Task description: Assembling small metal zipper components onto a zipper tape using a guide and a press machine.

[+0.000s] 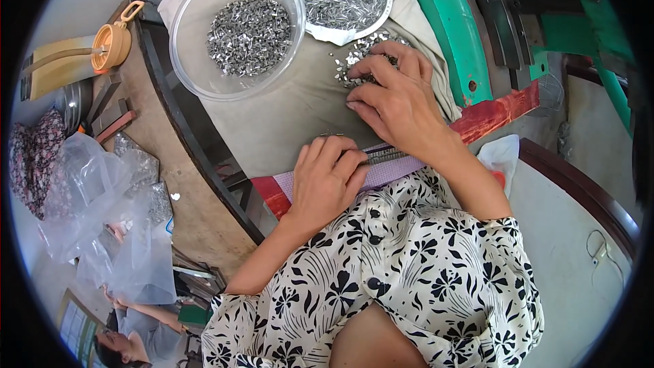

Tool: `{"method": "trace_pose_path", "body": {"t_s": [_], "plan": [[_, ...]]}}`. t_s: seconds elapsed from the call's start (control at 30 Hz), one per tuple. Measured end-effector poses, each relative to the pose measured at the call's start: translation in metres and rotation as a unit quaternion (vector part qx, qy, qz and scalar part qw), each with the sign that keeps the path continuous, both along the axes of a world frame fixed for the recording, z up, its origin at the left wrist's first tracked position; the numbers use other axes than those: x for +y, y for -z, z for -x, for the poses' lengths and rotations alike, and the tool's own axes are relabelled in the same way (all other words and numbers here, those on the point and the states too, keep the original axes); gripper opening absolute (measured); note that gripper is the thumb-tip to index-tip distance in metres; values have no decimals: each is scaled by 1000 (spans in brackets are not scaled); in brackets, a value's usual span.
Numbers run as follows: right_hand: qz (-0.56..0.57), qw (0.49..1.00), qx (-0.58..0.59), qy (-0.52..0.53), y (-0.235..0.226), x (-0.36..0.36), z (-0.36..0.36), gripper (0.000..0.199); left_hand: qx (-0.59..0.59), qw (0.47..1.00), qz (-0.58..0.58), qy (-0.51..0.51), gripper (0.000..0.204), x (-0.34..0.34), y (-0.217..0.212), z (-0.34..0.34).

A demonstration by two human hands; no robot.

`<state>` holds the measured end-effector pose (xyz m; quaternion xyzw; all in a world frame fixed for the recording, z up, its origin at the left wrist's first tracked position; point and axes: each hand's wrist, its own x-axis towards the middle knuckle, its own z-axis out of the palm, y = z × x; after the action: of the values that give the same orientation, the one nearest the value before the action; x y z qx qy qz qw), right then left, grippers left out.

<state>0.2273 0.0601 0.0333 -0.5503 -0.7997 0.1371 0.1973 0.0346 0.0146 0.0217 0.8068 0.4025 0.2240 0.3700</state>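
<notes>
My right hand [402, 99] arches over a loose pile of small shiny metal pieces [344, 68] on the cloth. Its fingers are bent and spread, the fingertips among the pieces, and the thumb stands apart from the index finger. Close to the front edge, my left hand [323, 174] lies with its fingers curled. Tiny thin metal bits show at its fingertips, but what it grips is mostly hidden. A narrow dark metal strip [388, 155] runs from beside the left thumb toward the right wrist, above a purple checked cloth [402, 169].
Behind the hands stand a clear round tub [182, 61] of small metal pieces and a white-rimmed bowl [390, 3] of slender metal pieces. Green machinery [443, 27] borders the right. At left, a wooden table [180, 163] bears clear plastic bags [102, 191]. Another person [146, 334] sits lower left.
</notes>
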Motion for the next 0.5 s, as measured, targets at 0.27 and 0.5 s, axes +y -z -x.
{"method": "trace_pose_path", "body": {"t_s": [0.27,0.5], "plan": [[-1,995,-30,-90,-4,10,-10,10,25,994,-88,62,17,7,-2,-13],[-9,999,-23,-32,1,-3,-14,15,0,998,-52,-22,18,24,-11,-8]]}}
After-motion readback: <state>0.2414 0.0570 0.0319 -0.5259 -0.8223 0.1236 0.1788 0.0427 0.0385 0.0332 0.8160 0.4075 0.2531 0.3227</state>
